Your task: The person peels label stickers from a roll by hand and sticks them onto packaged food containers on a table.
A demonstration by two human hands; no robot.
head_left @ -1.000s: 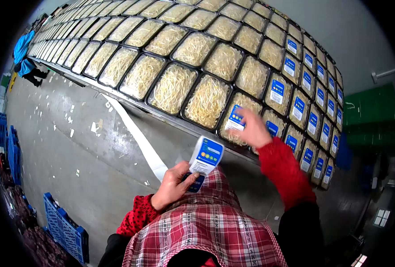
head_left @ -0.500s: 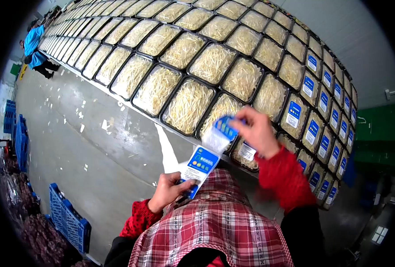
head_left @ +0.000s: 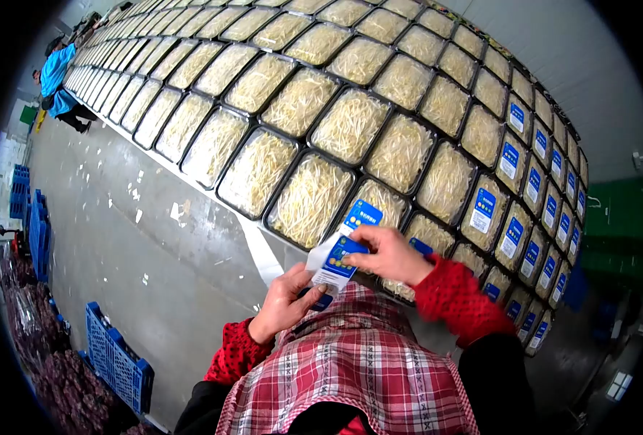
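My left hand grips a strip of blue-and-white labels between thumb and fingers, above the near edge of the trays. White backing paper trails from the strip on the left. My right hand is closed, thumb and fingertips pinching the upper label of the strip. Just beyond the strip, another blue label shows over a black tray of bean sprouts; its lower part is hidden by the strip and fingers. An unlabelled tray of bean sprouts sits to the left.
Rows of film-covered sprout trays fill the long table. Several labelled trays stand at the right. A person in blue is at the far left end. Blue pallets and purple sacks are on the floor at left.
My right hand has moved down and left from above the tray to the label strip. The label it held is now over the tray, out of the fingers.
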